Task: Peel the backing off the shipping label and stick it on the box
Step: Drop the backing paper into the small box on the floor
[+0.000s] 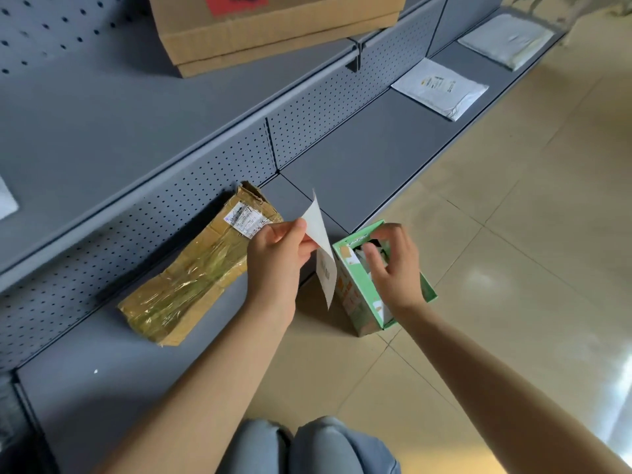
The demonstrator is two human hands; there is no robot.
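Observation:
My left hand (275,256) pinches a white shipping label (323,254) by its edge and holds it upright in the air; dark print shows on its lower part. Right of it stands a small green box (362,302) on the tiled floor, its top open and white paper scraps inside. My right hand (393,265) hovers over the green box's opening with fingers spread and curled, holding nothing that I can see. A long flat cardboard package (195,268) wrapped in clear tape lies on the grey bottom shelf to the left, with a small white label near its far end.
A grey shelf unit (359,159) with a perforated back panel runs diagonally. Two white mailer bags (439,87) (506,39) lie further along the bottom shelf. A big cardboard box (273,25) sits on the upper shelf. My knees (307,446) are at the bottom edge.

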